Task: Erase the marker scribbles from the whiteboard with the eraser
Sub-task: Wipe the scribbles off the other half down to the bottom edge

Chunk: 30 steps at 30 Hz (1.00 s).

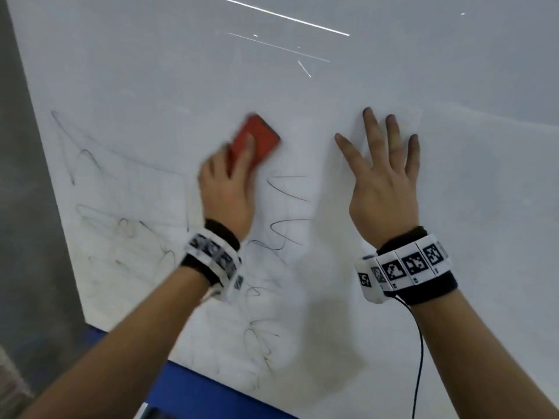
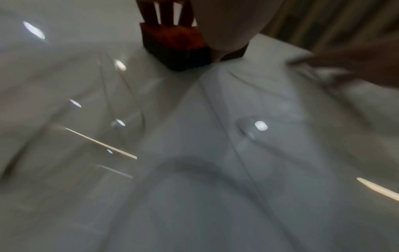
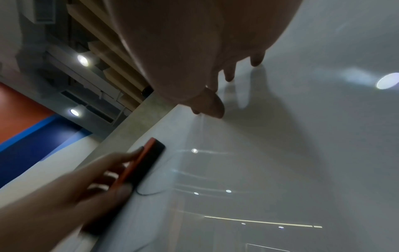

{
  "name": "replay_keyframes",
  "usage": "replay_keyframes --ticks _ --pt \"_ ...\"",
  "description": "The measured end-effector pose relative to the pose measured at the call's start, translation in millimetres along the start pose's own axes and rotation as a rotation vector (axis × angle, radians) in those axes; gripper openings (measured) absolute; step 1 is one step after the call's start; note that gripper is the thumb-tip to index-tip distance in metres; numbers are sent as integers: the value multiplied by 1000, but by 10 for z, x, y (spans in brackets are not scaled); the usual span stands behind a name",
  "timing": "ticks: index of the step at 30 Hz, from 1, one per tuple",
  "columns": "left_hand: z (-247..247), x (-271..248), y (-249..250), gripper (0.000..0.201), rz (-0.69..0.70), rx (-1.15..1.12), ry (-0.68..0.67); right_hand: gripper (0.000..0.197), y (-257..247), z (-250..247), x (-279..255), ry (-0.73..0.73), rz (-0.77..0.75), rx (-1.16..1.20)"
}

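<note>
A large whiteboard point(image 1: 393, 86) fills the head view. Thin black marker scribbles point(image 1: 284, 189) run across its left and lower middle, some faint and smeared. My left hand point(image 1: 230, 176) grips a red eraser point(image 1: 260, 137) with a dark felt base and presses it flat on the board, blurred by motion. The left wrist view shows the eraser point(image 2: 175, 44) under my fingers, and the right wrist view shows the eraser point(image 3: 142, 163) from the side with a scribble point(image 3: 149, 193) beside it. My right hand point(image 1: 384, 164) lies flat on the board, fingers spread, right of the eraser.
The whiteboard's left edge point(image 1: 45, 164) borders a grey wall. A blue surface point(image 1: 193, 394) shows below the board's lower edge. A black cable point(image 1: 420, 343) hangs from my right wrist band. Ceiling lights reflect on the glossy board point(image 1: 281, 16).
</note>
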State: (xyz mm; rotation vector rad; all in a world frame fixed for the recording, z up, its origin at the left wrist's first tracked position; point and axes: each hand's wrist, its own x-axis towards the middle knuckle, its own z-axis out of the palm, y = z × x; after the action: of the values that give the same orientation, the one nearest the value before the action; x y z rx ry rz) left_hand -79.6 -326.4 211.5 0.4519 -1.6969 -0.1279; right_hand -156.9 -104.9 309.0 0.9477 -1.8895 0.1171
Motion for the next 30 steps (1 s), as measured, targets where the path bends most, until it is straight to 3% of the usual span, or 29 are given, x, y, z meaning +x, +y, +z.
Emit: replay_keyframes --ticks 2,4,5,6,8,10,11,16,17,19,20,24,25,27,30 --pt "63 -407 124 53 223 44 -61 83 18 3 2 12 -8 1" --pt "55 -207 -167 55 421 133 -52 83 39 1 18 12 -23 -1" --pt "20 14 -339 54 426 148 -20 84 53 -5 15 2 -33 -5" --pt "-37 265 -490 54 354 139 3 84 67 -12 9 -6 -38 -10" --pt "-200 738 -671 53 73 61 20 84 70 -26 6 -10 -30 -14" --pt "-206 841 -571 54 -112 -2 86 82 35 -34 -4 -14 -18 -20" --pt "-160 720 -436 54 -129 2 99 80 17 -33 -18 -22 -18 -24" --pt "126 -847 279 59 197 -3 -108 86 38 -67 -65 -107 -43 -31" --pt "132 -1017 265 60 275 11 -142 89 52 -74 -77 -118 -52 -29" --pt "79 -845 50 60 368 19 -175 93 101 -64 -96 -124 -67 -20" --pt "31 -595 -88 57 299 9 -149 94 129 -62 -107 -125 -74 -14" --pt "-311 750 -579 60 -339 -26 38 93 195 -81 -140 -116 -88 16" --pt "-342 914 -541 61 -404 -32 65 93 195 -82 -154 -110 -95 15" --pt "-273 841 -226 59 -349 -29 74 93 193 -76 -171 -94 -103 26" --pt "1 -159 492 50 -43 -87 -28 95 192 -71 -173 -85 -103 46"
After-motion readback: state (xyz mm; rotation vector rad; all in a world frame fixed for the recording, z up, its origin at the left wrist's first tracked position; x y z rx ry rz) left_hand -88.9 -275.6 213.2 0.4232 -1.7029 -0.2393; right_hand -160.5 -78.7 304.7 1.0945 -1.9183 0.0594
